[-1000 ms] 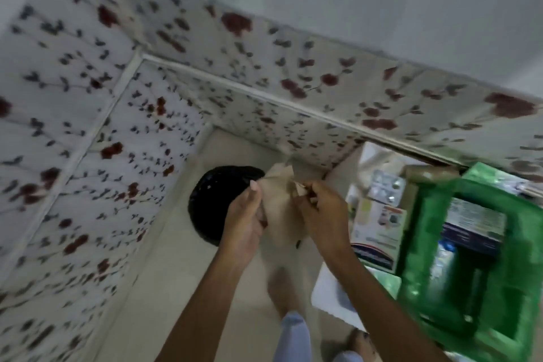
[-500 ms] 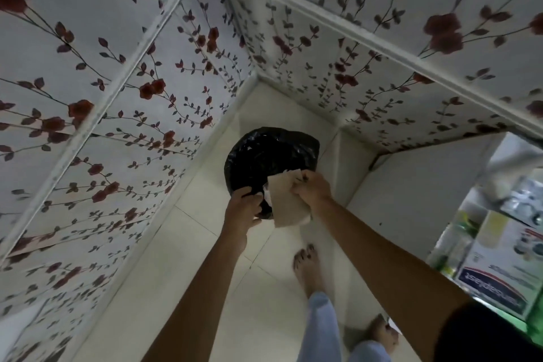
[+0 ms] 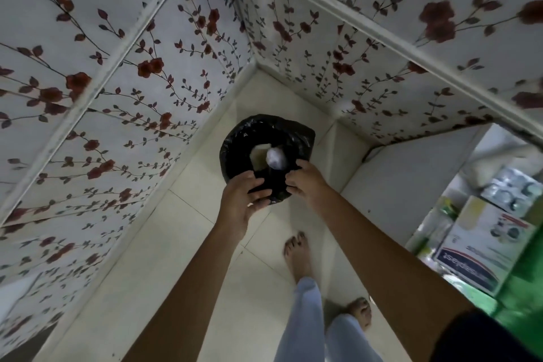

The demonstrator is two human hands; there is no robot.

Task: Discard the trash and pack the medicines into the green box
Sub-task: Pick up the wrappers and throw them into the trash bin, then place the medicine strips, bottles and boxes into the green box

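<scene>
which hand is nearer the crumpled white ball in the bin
Right. The right hand sits at the bin bag's rim just below the white ball; the left hand is lower and further left.

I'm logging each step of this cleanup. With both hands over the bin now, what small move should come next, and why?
Probably draw both hands back toward the medicines at right. The left hand and right hand look open and empty above the black bin, where paper and a crumpled wad already lie, while the medicine box waits unpacked.
</scene>
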